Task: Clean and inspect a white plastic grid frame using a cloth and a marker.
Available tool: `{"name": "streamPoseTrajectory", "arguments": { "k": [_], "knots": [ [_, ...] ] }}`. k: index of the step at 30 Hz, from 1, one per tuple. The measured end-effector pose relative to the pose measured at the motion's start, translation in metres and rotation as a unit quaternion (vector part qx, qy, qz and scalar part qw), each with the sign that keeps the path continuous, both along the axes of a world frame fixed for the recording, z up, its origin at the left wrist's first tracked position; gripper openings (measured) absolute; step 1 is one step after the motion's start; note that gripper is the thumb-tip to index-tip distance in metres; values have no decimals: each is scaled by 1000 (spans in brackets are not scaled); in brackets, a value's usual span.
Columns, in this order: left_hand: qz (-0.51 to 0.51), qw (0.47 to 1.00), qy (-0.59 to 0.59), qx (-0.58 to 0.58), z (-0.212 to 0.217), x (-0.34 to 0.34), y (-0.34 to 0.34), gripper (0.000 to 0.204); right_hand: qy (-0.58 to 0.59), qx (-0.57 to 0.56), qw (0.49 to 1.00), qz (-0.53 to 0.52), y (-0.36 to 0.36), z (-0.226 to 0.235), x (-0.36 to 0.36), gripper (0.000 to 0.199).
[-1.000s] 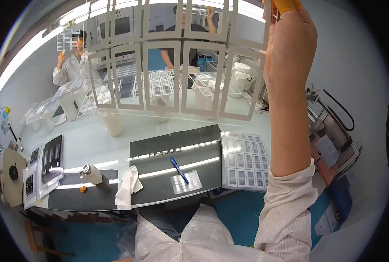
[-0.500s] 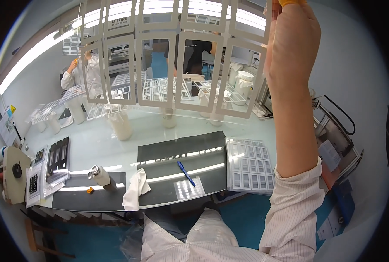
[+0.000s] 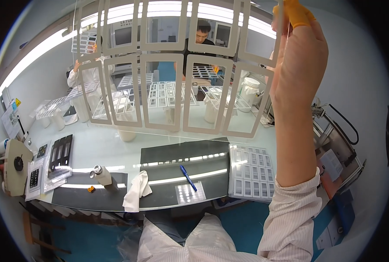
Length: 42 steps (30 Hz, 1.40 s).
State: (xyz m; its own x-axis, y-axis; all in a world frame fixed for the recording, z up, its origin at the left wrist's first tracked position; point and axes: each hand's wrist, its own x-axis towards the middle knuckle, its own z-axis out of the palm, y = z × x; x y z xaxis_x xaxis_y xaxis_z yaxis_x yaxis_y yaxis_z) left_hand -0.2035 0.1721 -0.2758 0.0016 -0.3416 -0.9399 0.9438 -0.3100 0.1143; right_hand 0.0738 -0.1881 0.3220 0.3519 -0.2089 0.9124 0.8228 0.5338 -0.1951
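The orange-tipped fingers (image 3: 296, 15) of the right hand (image 3: 300, 65) hold the edge of a clear sheet (image 3: 163, 46) to their left, lower than half a second ago, dark lettering (image 3: 126, 22) showing through, a bottle (image 3: 102, 176) well below, contents hidden; the left hand's grip I can't tell.

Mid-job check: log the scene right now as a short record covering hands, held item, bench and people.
Right hand: raised, gripping the right edge of the clear sheet
Fingertips: orange covers
Left hand: out of view
Held item: see-through, pale rectangular frames in rows, held above the bench
Bench centre: blue pen, lower end over a small translucent sheet
Left of pen: white cloth, then bottle
Right of pen: stacked framed sheets
People: two across the bench, partly seen through the sheet
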Motion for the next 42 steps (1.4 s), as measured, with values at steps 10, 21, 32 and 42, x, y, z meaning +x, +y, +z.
{"name": "streamPoseTrajectory", "arguments": {
  "k": [10, 21, 32, 42],
  "knots": [
    [-79, 996, -9, 39, -21, -45, -41, 30, 69, -6, 984, -162, -11, -12, 18, 20],
    [-80, 983, -164, -25, 48, -32, -43, 20, 102, -16, 987, -120, -3, -13, 20, 15],
    [558, 822, -98, 51, -62, -89, -62, 14, 112, -13, 990, -79, -5, -14, 19, 14],
    [-106, 877, -355, 307, -6, -24, -94, 18, 123, -5, 990, -66, 11, -22, 24, 14]
  ]
}}
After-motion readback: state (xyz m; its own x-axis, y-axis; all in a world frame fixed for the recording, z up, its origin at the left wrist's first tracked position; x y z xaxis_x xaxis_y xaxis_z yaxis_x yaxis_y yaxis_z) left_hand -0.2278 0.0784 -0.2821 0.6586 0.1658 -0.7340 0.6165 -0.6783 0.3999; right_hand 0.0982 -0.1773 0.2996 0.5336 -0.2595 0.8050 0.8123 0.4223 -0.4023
